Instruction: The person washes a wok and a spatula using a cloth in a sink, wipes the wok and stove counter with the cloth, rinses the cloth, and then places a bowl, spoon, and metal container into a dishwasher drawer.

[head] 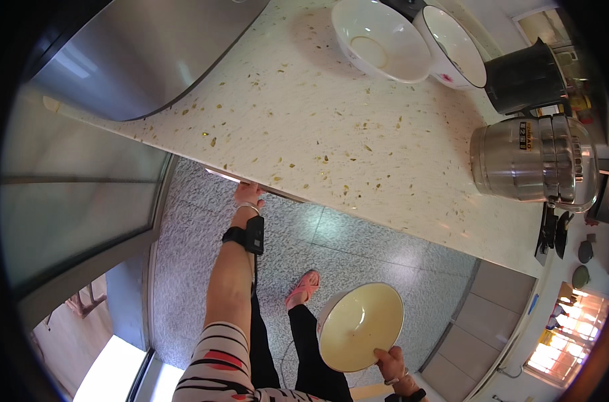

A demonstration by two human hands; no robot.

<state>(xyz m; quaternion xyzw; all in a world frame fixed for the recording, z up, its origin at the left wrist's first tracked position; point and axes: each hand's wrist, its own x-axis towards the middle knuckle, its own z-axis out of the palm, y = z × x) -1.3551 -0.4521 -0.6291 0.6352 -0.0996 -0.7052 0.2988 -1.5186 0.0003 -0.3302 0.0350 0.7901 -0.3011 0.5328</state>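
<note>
My left hand (248,194) reaches under the front edge of the speckled countertop (294,125). Its fingers are curled at the edge of a cabinet panel (281,194) that sticks out a little below the counter; whether this is a door or a drawer front I cannot tell. In my right hand (391,363) is a deep bowl (362,326) with a pale yellow inside, held by its rim over the floor. The bowl is tilted, its inside facing me, and only a few small specks show in it.
On the counter stand a white bowl (382,42), a dark-rimmed flowered bowl (452,47), a black pitcher (525,78) and a stainless steel lidded pot (530,161). A large metal appliance (148,50) occupies the left end. A frosted glass door (83,201) is at left; grey flooring (364,256) lies below.
</note>
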